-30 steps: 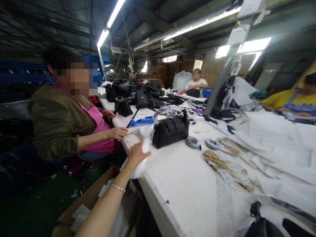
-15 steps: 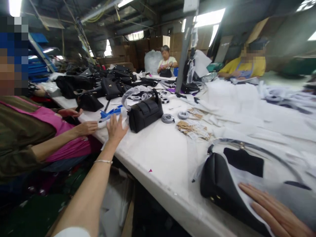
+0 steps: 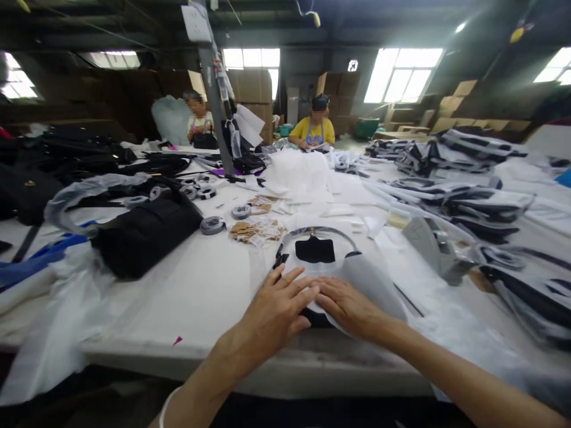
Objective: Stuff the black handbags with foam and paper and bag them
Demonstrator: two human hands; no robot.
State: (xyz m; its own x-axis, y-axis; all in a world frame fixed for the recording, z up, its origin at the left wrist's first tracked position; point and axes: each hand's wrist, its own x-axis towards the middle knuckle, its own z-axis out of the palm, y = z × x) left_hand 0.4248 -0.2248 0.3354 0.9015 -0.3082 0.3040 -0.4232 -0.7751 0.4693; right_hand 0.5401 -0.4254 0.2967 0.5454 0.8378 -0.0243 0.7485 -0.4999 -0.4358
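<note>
Right in front of me, at the table's near edge, lies a black handbag (image 3: pixel 317 318) with white and grey wrapping over it. Its curved handle (image 3: pixel 292 233) arches at the far side around a black flap (image 3: pixel 314 250). My left hand (image 3: pixel 279 303) rests on the bag's left part with fingers spread. From the other side my right hand (image 3: pixel 345 302) lies flat on the wrapping, fingers stretched out. The fingertips of both hands meet over the bag, hiding part of it. Neither hand grips anything.
Another black handbag (image 3: pixel 147 232) with a wrapped handle stands at left, beside crumpled clear plastic (image 3: pixel 57 321). Brown tags (image 3: pixel 256 230) and rolled grey straps (image 3: pixel 213 225) lie beyond. A grey tape dispenser (image 3: pixel 439 249) and stacked bag pieces (image 3: pixel 482 202) are at right. Two people work across the table.
My view has swung right. My left hand has come from the left, near the standing handbag, onto the bag in front of me. My right hand stays on that bag.
</note>
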